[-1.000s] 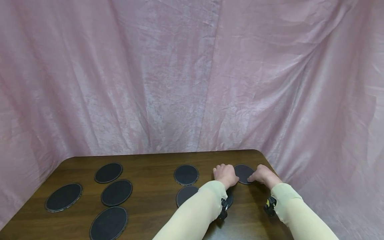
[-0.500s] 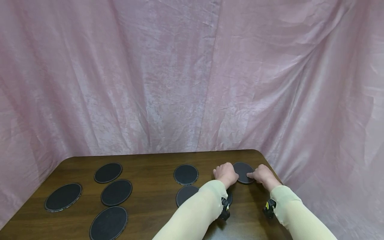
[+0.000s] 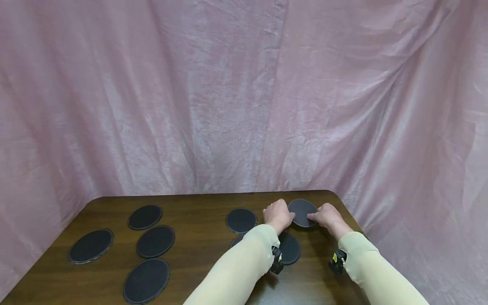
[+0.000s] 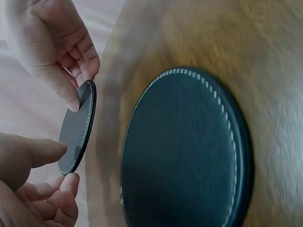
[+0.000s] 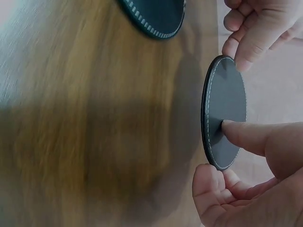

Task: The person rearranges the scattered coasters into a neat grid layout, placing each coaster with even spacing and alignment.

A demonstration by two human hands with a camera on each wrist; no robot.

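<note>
A round black leather coaster with pale edge stitching (image 3: 302, 212) is held between my two hands, tilted and raised off the table. My left hand (image 3: 279, 216) pinches its left edge, thumb on the face and fingers behind, as the left wrist view shows. The opposite edge is pinched by my right hand (image 3: 328, 218), whose thumb (image 5: 246, 135) presses on the face in the right wrist view. On the wood below lies a second black stitched coaster (image 4: 182, 151), which in the head view sits beside my left wrist.
Another coaster (image 3: 242, 220) lies left of my left hand, and one more (image 3: 236, 240) is mostly hidden by the left sleeve. Several coasters, among them one near the front (image 3: 146, 280), lie on the left of the wooden table (image 3: 198, 254). A pink curtain (image 3: 228, 106) hangs behind.
The coaster between my hands has come up off the table and shifted left, with both hands moving along. The coaster by my left wrist now shows more. The view has turned slightly left.
</note>
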